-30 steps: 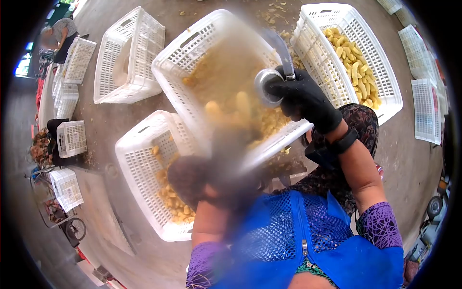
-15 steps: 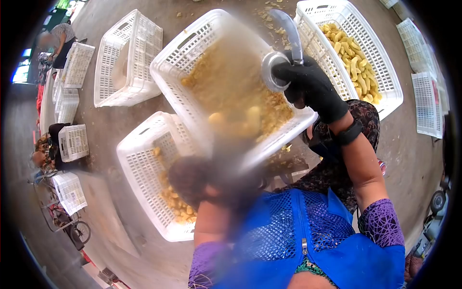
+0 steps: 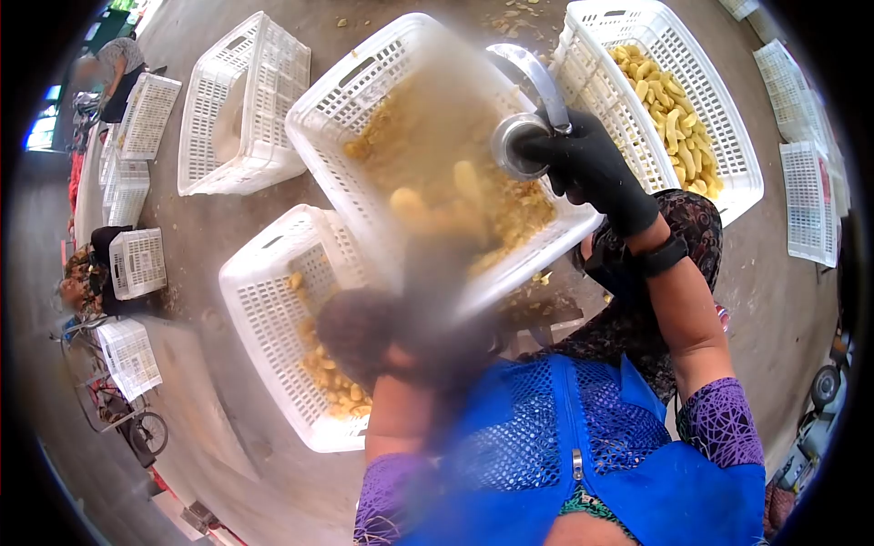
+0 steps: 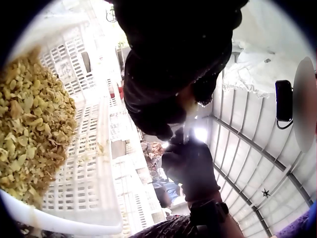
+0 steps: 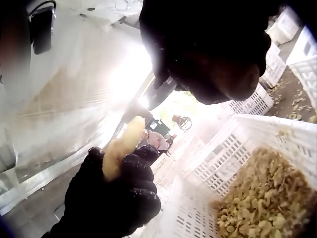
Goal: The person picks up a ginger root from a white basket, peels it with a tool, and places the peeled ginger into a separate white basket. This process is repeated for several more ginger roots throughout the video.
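Observation:
My right hand [image 3: 596, 168], in a black glove, grips a curved-blade knife [image 3: 542, 80] over the right side of the middle crate [image 3: 350, 196]. A round metal ring-like piece [image 3: 503, 150] sits at its thumb. My left hand [image 5: 121, 198], also black-gloved, holds a pale yellow, slightly curved peeled piece [image 5: 130, 141] upright between thumb and fingers. In the head view a blur covers much of the left hand [image 3: 446, 268] above the crate's near side. Brownish-yellow peelings [image 5: 267, 198] heap inside this crate. The knife blade points up and left, apart from the held piece.
Peeled yellow pieces fill part of the right crate [image 3: 628, 13]. Another crate [image 3: 241, 309] with yellow-brown pieces stands at the near left. A further white crate [image 3: 273, 100] stands at the far left. Scraps litter the floor. Other people [image 3: 118, 68] and stacked crates line the left edge.
My right hand first moved right with the knife, its blade swinging upright, then came slightly back as the blade tipped left. The left hand's blurred tips dipped, then rose again.

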{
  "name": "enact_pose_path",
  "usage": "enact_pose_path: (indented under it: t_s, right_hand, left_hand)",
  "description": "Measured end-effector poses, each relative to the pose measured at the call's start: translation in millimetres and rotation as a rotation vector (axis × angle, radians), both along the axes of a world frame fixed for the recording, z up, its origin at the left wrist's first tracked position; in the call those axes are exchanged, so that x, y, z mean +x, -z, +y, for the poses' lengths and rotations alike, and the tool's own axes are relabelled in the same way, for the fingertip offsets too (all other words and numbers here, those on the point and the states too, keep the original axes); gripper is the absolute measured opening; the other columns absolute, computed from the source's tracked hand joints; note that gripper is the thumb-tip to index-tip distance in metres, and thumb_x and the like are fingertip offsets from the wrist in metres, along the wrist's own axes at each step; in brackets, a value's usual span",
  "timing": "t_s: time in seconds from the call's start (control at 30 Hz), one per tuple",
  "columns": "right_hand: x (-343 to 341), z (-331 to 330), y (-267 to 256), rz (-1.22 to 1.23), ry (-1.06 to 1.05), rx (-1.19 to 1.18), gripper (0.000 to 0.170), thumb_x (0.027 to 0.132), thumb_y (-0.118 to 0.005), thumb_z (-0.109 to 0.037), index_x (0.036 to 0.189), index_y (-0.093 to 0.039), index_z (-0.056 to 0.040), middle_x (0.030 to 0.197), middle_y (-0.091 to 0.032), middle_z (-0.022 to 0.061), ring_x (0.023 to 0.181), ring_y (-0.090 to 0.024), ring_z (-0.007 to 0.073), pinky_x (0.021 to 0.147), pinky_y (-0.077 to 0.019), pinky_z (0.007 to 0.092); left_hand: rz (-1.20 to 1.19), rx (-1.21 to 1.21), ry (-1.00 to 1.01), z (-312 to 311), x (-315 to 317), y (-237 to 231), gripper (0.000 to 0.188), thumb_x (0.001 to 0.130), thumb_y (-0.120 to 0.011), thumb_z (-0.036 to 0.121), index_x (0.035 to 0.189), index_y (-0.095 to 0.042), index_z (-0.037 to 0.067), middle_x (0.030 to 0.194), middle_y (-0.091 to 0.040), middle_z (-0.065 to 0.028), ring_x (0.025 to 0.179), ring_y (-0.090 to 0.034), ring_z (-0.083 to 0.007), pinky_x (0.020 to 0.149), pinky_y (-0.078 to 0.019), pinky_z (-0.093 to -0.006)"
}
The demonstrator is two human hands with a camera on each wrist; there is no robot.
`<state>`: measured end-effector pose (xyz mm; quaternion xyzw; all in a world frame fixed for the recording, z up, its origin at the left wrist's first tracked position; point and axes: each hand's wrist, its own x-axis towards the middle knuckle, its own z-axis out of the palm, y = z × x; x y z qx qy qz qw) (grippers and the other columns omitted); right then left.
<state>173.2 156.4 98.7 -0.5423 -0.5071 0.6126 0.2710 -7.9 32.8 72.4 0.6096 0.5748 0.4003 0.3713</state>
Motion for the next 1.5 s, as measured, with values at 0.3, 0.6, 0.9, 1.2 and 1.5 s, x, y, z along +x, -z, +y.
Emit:
enact_pose_path:
  t_s: [0.3, 0.6, 0.9, 1.2, 1.5]
  right_hand:
    - [-14, -14, 8, 0.009, -0.135, -0.056, 0.022, 0.077, -0.073, -0.019, 0.095, -0.065, -0.0071, 0.067, -0.061, -0.001, 0.046, -0.048, 0.0043, 0.04, -0.0354, 0.0183]
    - [-21, -11, 35, 0.149, 0.089, 0.631, 0.014, 0.079, -0.072, -0.011, 0.091, -0.066, -0.0076, 0.068, -0.062, -0.0009, 0.049, -0.049, 0.0029, 0.043, -0.0372, 0.018]
    - [-25, -24, 24, 0.187, -0.142, 0.133, 0.02, 0.079, -0.074, -0.016, 0.093, -0.064, -0.006, 0.076, -0.065, 0.0017, 0.053, -0.055, 0.0046, 0.044, -0.0392, 0.0175]
    - [3, 7, 33, 0.914, 0.037, -0.22, 0.014, 0.087, -0.059, -0.009, 0.099, -0.065, -0.0044, 0.077, -0.065, 0.0023, 0.063, -0.061, 0.0083, 0.052, -0.047, 0.0203]
    - [-20, -8, 50, 0.099, -0.366, 0.434, 0.018, 0.083, -0.062, -0.02, 0.092, -0.062, -0.0033, 0.074, -0.061, 0.0039, 0.056, -0.058, 0.0123, 0.054, -0.0493, 0.0264]
  left_hand:
    - [-0.197, -0.069, -0.011, 6, 3, -8, 0.023, 0.1, -0.038, 0.017, 0.109, -0.051, 0.001, 0.099, -0.055, -0.0054, 0.089, -0.052, -0.0134, 0.076, -0.0453, -0.0274]
    - [0.162, 0.123, -0.037, 12, -1, 43, 0.035, 0.101, -0.035, 0.026, 0.123, -0.048, 0.003, 0.09, -0.055, -0.0031, 0.082, -0.054, -0.0144, 0.072, -0.0463, -0.0279]
    - [-0.079, -0.184, -0.068, 17, 4, 30, 0.038, 0.1, -0.035, 0.03, 0.128, -0.045, 0.006, 0.095, -0.054, -0.0043, 0.084, -0.053, -0.0146, 0.074, -0.0467, -0.0278]
    - [-0.254, -0.314, -0.179, 9, 4, 19, 0.042, 0.1, -0.036, 0.033, 0.133, -0.041, 0.01, 0.099, -0.053, -0.0055, 0.087, -0.053, -0.0147, 0.076, -0.0471, -0.0278]
    - [-0.321, -0.273, -0.229, 13, 15, 33, 0.045, 0.097, -0.039, 0.037, 0.133, -0.041, 0.01, 0.101, -0.055, -0.0077, 0.089, -0.054, -0.0165, 0.078, -0.0476, -0.0288]
